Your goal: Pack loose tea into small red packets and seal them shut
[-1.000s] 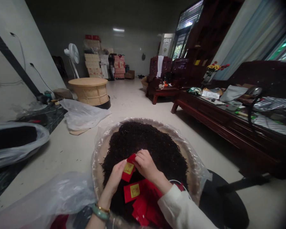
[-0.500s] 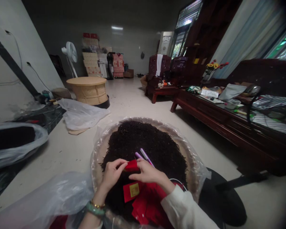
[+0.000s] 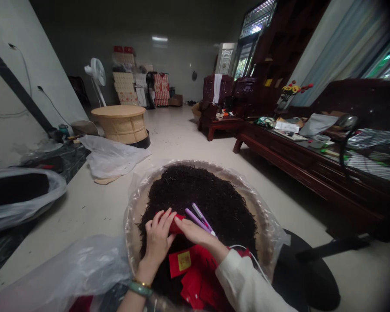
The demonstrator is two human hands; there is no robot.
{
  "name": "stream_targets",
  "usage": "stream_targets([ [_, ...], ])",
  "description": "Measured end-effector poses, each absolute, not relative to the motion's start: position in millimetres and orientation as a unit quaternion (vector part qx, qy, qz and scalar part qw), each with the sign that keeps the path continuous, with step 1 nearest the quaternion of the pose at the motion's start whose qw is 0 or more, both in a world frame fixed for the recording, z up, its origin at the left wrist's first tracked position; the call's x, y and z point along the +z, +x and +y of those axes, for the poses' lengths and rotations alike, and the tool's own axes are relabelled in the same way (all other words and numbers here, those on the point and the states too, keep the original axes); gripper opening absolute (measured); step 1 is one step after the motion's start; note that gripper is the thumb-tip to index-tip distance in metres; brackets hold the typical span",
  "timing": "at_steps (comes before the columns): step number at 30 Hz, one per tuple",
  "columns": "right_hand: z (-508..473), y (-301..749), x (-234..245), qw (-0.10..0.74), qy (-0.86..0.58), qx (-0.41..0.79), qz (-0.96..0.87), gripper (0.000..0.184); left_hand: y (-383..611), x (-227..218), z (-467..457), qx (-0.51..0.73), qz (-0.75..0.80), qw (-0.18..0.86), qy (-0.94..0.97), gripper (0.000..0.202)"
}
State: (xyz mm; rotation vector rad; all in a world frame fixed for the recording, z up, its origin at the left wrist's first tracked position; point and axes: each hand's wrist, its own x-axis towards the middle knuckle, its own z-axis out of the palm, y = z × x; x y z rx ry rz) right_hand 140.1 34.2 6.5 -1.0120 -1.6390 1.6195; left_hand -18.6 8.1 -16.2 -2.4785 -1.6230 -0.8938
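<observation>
Over a heap of dark dried leaves (image 3: 201, 186), which look like tea, both hands hold one small red packet (image 3: 177, 226). My left hand (image 3: 157, 236) wraps over its left end with the fingers bent. My right hand (image 3: 196, 234) grips the right side, and some of its fingers are hidden. Just beyond the right hand lies a purple flat iron (image 3: 195, 219) with a white cord, its jaws apart. Below the hands, several red packets (image 3: 195, 286) rest in a loose pile on the leaves, and one flat packet (image 3: 174, 265) carries a yellow label.
The leaves fill a round basket (image 3: 134, 216) lined with clear plastic. Left is another plastic-lined container (image 3: 56, 188) of dark leaves. A plastic sheet (image 3: 84, 264) lies at the near left. A dark round base (image 3: 307, 273) and a long wooden table (image 3: 289, 160) stand right.
My left hand has turned and moved over the packet, its fingers now covering the left end. My right hand has shifted slightly left, its fingers closer together on the packet.
</observation>
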Motion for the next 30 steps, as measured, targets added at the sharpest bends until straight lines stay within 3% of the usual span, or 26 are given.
stream_targets([
  [8, 52, 137, 4, 0.288, -0.38, 0.622, -0.621, 0.081, -33, -42, 20, -0.385, -0.525, -0.061, -0.757, 0.056],
  [11, 76, 144, 6, 0.33, -0.449, 0.539, -0.631, 0.093, -40, -46, 25, -0.425, -0.566, -0.079, -0.702, 0.049],
  [15, 115, 141, 6, 0.349, -0.537, 0.387, -0.663, 0.069, -48, -46, 29, -0.466, -0.606, -0.108, -0.635, 0.045],
  [17, 129, 130, 3, 0.279, -0.554, 0.343, -0.706, 0.073, -51, -45, 29, -0.475, -0.62, -0.128, -0.612, 0.046],
  [19, 137, 115, -2, 0.139, -0.57, 0.265, -0.765, 0.078, -53, -43, 28, -0.477, -0.63, -0.147, -0.595, 0.047],
  [22, 133, 94, -7, -0.015, -0.557, 0.144, -0.818, 0.07, -57, -42, 27, -0.485, -0.639, -0.159, -0.575, 0.048],
  [27, 100, 83, -7, -0.01, -0.514, 0.088, -0.853, 0.058, -63, -42, 29, -0.488, -0.654, -0.157, -0.557, 0.051],
  [30, 89, 86, -10, 0.017, -0.499, 0.065, -0.864, 0.064, -64, -43, 32, -0.484, -0.658, -0.167, -0.552, 0.053],
])
